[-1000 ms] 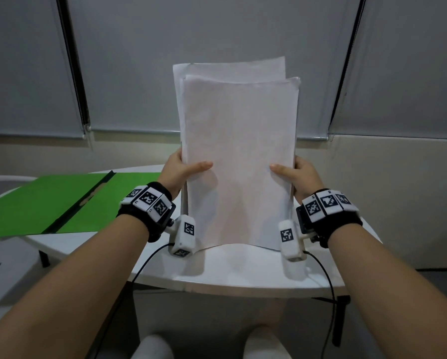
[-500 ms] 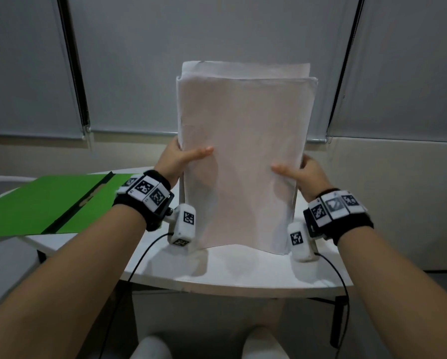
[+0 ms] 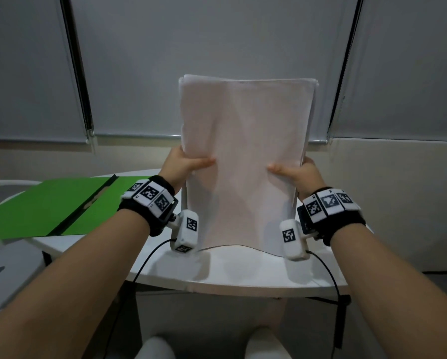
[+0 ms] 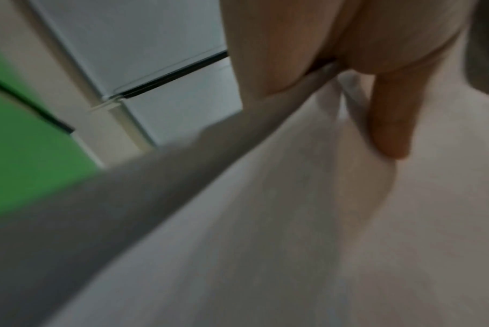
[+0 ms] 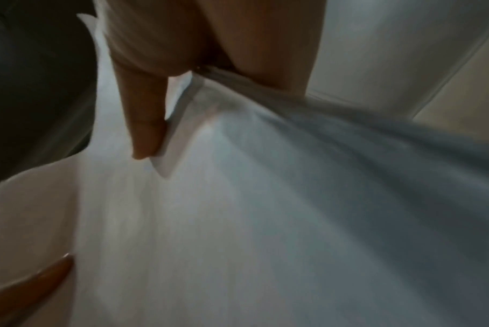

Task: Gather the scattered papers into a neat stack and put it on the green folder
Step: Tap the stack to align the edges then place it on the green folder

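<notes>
A stack of white papers (image 3: pixel 245 156) stands upright on its bottom edge on the white table (image 3: pixel 243 275), its top edges nearly level. My left hand (image 3: pixel 183 164) grips the stack's left side, thumb across the front. My right hand (image 3: pixel 295 172) grips the right side the same way. In the left wrist view the thumb (image 4: pixel 391 124) lies on the paper stack (image 4: pixel 293 221). The right wrist view shows a thumb (image 5: pixel 145 124) pressed on the paper stack (image 5: pixel 265 221), sheet edges fanned. The open green folder (image 3: pixel 48 206) lies flat on the table to the left.
The round table's front edge (image 3: pixel 217 286) curves close to me. Grey roller blinds (image 3: pixel 217 60) cover the windows behind. A white chair or ledge (image 3: pixel 7 268) sits at lower left. Cables (image 3: pixel 144 263) hang from both wrist cameras.
The uneven sheets have settled: the rear ones that stuck up above the front sheet now sit almost flush at the top. Both hands stay on the stack's sides.
</notes>
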### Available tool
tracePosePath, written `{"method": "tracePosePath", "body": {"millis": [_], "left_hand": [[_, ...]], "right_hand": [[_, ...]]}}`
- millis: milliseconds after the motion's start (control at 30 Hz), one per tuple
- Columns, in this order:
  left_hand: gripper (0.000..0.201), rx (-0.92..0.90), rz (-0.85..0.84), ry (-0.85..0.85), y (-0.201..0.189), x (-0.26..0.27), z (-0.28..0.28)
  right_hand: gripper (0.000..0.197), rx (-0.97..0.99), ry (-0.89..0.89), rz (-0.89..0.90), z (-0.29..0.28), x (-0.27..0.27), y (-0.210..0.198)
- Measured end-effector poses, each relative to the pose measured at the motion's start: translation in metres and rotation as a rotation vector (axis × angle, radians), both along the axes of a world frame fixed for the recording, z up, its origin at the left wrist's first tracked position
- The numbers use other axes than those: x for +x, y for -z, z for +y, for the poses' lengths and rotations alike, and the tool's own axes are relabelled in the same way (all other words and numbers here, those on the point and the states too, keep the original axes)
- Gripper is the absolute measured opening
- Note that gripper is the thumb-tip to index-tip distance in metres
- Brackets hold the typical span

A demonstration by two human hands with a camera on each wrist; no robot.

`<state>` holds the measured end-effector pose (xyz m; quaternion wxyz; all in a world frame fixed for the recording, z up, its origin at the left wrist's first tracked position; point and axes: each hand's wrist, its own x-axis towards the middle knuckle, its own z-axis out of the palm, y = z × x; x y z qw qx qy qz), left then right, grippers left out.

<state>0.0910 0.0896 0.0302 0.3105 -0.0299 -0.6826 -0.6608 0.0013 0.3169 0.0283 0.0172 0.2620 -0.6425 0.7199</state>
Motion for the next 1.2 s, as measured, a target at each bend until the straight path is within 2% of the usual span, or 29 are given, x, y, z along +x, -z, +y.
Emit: {"method": "tracePosePath", "body": {"millis": [100, 167, 267, 367, 467, 533, 567, 633, 700, 733, 767, 800, 867, 900, 967, 1033, 1067, 1100, 1133, 1167, 1200], "left_hand": [[0.03, -0.033, 0.078, -0.174, -0.013, -0.004, 0.015], [0.026, -0.034, 0.131, -0.258, -0.022, -0.006, 0.03], [0.03, 0.032, 0.162, -0.328, -0.023, -0.011, 0.044], [0.034, 0.09, 0.034, -0.361, 0.008, -0.016, 0.038], [0.042, 0.019, -0.2, -0.312, 0.043, -0.015, 0.018], [0.063, 0.011, -0.248, -0.286, 0.044, -0.011, 0.008], [0.078, 0.001, -0.213, -0.334, 0.037, -0.009, 0.004], [0.107, -0.133, 0.003, -0.561, 0.01, -0.001, -0.002], [0.122, -0.407, 0.226, -0.765, -0.023, 0.011, -0.006], [0.125, -0.558, 0.268, -0.811, -0.036, 0.017, -0.009], [0.125, -0.672, 0.265, -0.77, -0.047, 0.02, -0.013], [0.121, -0.742, 0.226, -0.647, -0.053, 0.021, -0.018], [0.094, -0.73, 0.086, -0.354, -0.053, 0.022, -0.02], [0.078, -0.66, 0.017, -0.283, -0.047, 0.022, -0.02], [0.048, -0.503, -0.01, -0.244, -0.032, 0.019, -0.018], [0.018, -0.363, 0.036, -0.197, -0.02, 0.019, -0.019], [0.017, -0.262, 0.048, -0.17, -0.017, 0.022, -0.021], [0.025, -0.166, 0.055, -0.16, -0.015, 0.023, -0.026], [0.028, -0.083, 0.064, -0.149, -0.014, 0.025, -0.032], [0.028, -0.028, 0.069, -0.139, -0.012, 0.026, -0.038], [0.026, -0.004, 0.069, -0.121, -0.011, 0.028, -0.042]], "right_hand": [[0.034, -0.032, 0.044, 0.031, -0.01, 0.006, -0.02], [0.033, -0.03, 0.118, 0.117, -0.018, 0.011, -0.032], [0.032, 0.003, 0.204, 0.218, -0.028, 0.017, -0.03], [0.034, 0.135, 0.264, 0.158, -0.026, 0.006, 0.004], [0.027, 0.235, 0.208, 0.07, -0.014, -0.002, 0.029], [0.029, 0.222, 0.222, 0.078, -0.01, -0.005, 0.024], [0.029, 0.237, 0.253, 0.133, -0.008, -0.007, 0.018], [0.03, 0.335, 0.35, 0.289, -0.006, -0.009, 0.004], [0.027, 0.462, 0.42, 0.489, -0.005, -0.008, -0.009], [0.023, 0.544, 0.439, 0.607, -0.004, -0.005, -0.016], [0.02, 0.621, 0.444, 0.725, -0.004, -0.003, -0.021], [0.019, 0.679, 0.43, 0.833, -0.003, 0.0, -0.027], [0.02, 0.708, 0.373, 0.985, -0.002, 0.002, -0.032], [0.021, 0.707, 0.363, 1.006, -0.002, 0.0, -0.034], [0.027, 0.662, 0.376, 0.996, -0.001, -0.005, -0.031], [0.049, 0.582, 0.559, 0.929, 0.005, -0.016, -0.025], [0.067, 0.531, 0.681, 0.822, 0.012, -0.02, -0.023], [0.084, 0.451, 0.765, 0.695, 0.021, -0.024, -0.02], [0.098, 0.368, 0.8, 0.535, 0.03, -0.024, -0.017], [0.105, 0.292, 0.754, 0.373, 0.039, -0.028, -0.013], [0.107, 0.209, 0.607, 0.208, 0.046, -0.033, -0.006]]}}
